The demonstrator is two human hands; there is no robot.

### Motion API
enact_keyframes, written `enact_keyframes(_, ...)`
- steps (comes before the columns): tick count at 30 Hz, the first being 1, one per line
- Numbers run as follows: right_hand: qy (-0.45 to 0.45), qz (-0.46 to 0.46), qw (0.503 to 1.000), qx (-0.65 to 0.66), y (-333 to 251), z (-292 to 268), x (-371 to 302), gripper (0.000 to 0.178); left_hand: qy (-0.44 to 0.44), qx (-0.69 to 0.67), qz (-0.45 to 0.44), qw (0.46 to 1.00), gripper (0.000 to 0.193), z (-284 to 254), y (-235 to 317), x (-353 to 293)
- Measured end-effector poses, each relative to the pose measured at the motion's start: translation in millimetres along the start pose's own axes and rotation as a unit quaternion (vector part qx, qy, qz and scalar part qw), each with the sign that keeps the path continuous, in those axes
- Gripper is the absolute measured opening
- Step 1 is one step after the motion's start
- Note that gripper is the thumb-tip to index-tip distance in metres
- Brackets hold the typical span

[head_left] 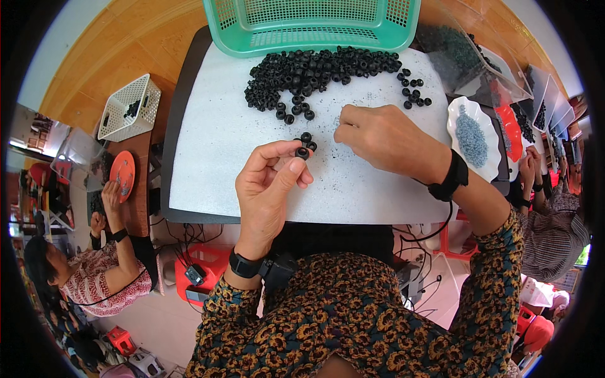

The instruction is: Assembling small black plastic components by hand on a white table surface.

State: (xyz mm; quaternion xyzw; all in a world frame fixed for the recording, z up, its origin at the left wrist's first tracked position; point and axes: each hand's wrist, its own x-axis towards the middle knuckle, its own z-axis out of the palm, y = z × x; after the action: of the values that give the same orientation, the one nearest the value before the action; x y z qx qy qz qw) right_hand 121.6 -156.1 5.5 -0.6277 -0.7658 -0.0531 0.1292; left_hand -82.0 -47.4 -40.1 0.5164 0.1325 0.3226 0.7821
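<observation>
My left hand pinches a small black ring-shaped piece between thumb and forefinger, its hole facing up. Just beyond those fingertips lie a few more black ring pieces on the white sheet. To the right, my right hand hovers low over the sheet with fingers pressed together; whatever is between them is hidden. A large heap of black ring pieces spreads across the far part of the sheet, with a small loose group at its right. Tiny dark specks are scattered between heap and hands.
A green mesh basket stands behind the heap. At right are a white scalloped dish of small blue-grey bits, a red dish and a clear bin. Left, a person works near a white basket and orange plate.
</observation>
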Motion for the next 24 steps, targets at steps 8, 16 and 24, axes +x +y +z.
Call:
enact_keyframes(8,0.060,0.115,0.956,0.265,-14,-18,0,0.015,-0.011,0.053,-0.052,0.997,0.024,8,2,5)
enact_keyframes(16,0.016,0.233,0.861,0.453,-32,-26,2,0.021,-0.068,0.078,-0.063,0.993,0.024,10,-1,7)
enact_keyframes(24,-0.056,0.260,0.778,0.569,-23,-26,3,0.031,-0.114,0.084,-0.058,0.988,0.022,12,1,8)
